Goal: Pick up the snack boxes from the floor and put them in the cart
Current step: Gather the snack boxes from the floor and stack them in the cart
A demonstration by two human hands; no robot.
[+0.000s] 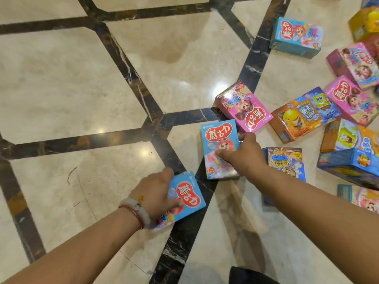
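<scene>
The left hand (155,191), wearing a pale bead bracelet (136,210), gripped a light-blue cardboard snack box (187,196) low over the cream marble floor (61,78). The right hand (244,152) clasped a second light-blue box (217,140) by its right edge. Just beyond lay a pink box (244,107), with more colourful boxes scattered rightward.

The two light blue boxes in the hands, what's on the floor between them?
In the head view, only bare floor: a dark marble band runs between the left hand's box and the right hand's box. No other box lies there.
</scene>
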